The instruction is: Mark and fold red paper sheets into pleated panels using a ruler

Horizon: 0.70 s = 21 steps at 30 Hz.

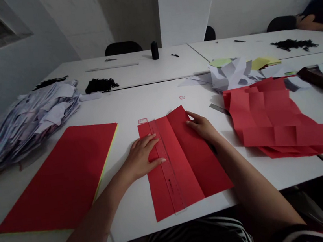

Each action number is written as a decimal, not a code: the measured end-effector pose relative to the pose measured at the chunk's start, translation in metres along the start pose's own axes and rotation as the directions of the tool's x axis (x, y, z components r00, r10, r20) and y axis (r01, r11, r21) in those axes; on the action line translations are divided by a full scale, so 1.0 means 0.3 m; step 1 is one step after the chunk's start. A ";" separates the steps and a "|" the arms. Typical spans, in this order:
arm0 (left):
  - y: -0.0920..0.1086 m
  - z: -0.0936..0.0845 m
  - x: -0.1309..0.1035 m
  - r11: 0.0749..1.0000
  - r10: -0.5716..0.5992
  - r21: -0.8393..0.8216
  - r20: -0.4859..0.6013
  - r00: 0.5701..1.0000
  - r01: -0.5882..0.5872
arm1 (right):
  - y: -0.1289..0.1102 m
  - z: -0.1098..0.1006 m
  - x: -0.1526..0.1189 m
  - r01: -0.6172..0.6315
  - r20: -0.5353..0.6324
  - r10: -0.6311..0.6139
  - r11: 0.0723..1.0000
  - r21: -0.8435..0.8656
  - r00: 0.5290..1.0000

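A creased sheet of red paper (184, 161) lies in front of me, its right part raised along a lengthwise fold. Over its left part runs a clear plastic ruler (173, 187). My left hand (142, 155) rests with spread fingers on the ruler and the paper, pressing from above. At the far right edge of the sheet, my right hand (202, 126) has the paper edge between thumb and fingers. Something dark, partly hidden, sits beneath my right wrist.
To the left lies a stack of red sheets (64, 173) with a yellow-green edge, behind it a heap of paper strips (39, 117). Folded red papers (271, 118) and white scraps (232, 74) are on the right. A black spool (154, 51) stands farther back; another person's arm (315, 26) shows far right.
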State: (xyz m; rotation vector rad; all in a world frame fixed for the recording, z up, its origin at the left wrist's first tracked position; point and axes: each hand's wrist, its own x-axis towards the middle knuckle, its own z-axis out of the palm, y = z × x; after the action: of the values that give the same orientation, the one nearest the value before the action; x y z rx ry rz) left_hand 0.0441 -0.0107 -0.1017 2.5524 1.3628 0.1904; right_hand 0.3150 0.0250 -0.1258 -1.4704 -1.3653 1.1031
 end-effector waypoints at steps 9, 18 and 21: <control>-0.004 0.007 0.003 1.000 0.014 0.014 -0.007 1.000 -0.014 | 0.009 -0.004 0.005 0.009 0.005 -0.009 1.000 0.023 1.000; -0.001 0.016 0.019 0.999 0.031 0.015 0.010 0.999 -0.031 | -0.003 -0.016 0.002 0.003 -0.024 -0.003 1.000 -0.008 1.000; -0.004 0.018 0.020 0.999 0.042 0.004 0.012 0.999 -0.042 | 0.007 -0.021 0.005 0.011 -0.011 -0.011 1.000 0.017 1.000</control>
State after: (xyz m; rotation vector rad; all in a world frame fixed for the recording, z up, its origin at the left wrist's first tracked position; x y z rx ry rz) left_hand 0.0476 -0.0059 -0.1072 2.5830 1.3077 0.1789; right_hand 0.3215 0.0264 -0.1261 -1.4528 -1.3515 1.0958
